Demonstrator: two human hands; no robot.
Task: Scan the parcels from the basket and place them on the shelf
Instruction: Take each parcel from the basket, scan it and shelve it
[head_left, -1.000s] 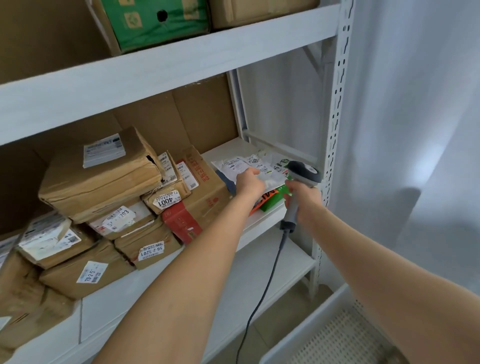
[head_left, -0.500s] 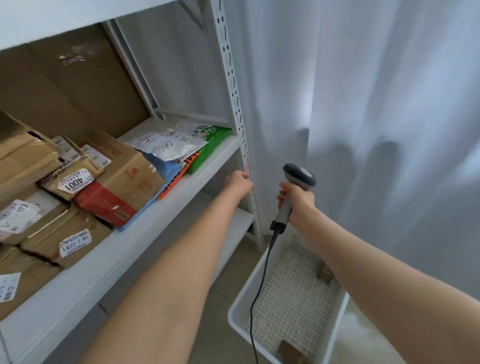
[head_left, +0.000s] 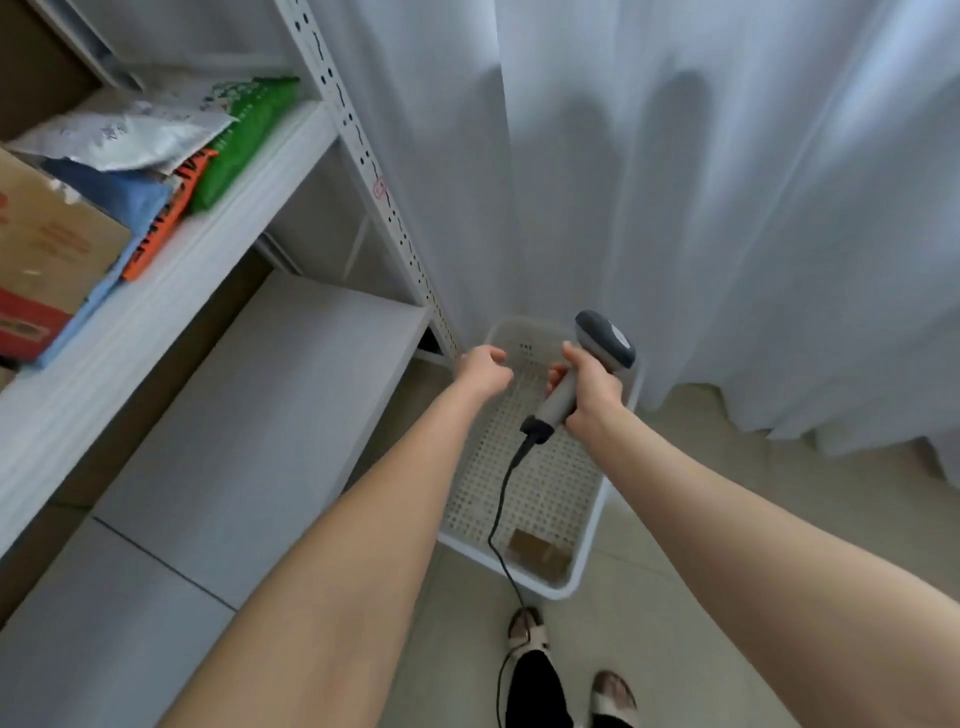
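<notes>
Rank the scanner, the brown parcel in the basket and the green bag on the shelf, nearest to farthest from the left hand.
1. Scanner, just right of the left hand, gripped by the right hand.
2. Brown parcel, below, at the near end of the basket.
3. Green bag, up left on the shelf.

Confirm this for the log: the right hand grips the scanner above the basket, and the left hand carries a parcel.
Wrong on the left hand: it carries nothing, fingers loosely curled. The right hand does grip the scanner above the basket. The head view shows it.
</notes>
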